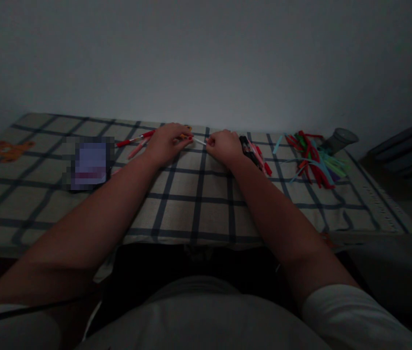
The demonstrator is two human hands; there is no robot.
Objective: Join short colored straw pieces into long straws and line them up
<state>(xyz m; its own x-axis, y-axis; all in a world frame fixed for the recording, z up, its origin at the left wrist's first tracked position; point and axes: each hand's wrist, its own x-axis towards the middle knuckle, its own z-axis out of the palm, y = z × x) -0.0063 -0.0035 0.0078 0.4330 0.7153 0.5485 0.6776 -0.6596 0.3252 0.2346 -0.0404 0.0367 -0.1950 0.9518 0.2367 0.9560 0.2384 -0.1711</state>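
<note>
Over the far middle of the checked cloth, my left hand (pixel 168 141) and my right hand (pixel 225 147) face each other, both closed in a pinch. A thin white strip (pixel 199 141) spans the short gap between their fingertips, one end in each hand. Red and pink pens (pixel 135 139) lie beside my left hand, partly covered by it. Behind its fingers an orange object (pixel 188 128) shows only in part. Next to my right wrist are a black item (pixel 248 149) and more red and pink pens (pixel 263 159).
A phone-like device (pixel 90 163), blurred out, lies left of my left forearm. Farther left is an orange patch (pixel 7 150) on the tablecloth (pixel 184 214). At the right are a heap of coloured strips (pixel 313 160) and a grey cup (pixel 340 140). A wall (pixel 206 63) rises behind.
</note>
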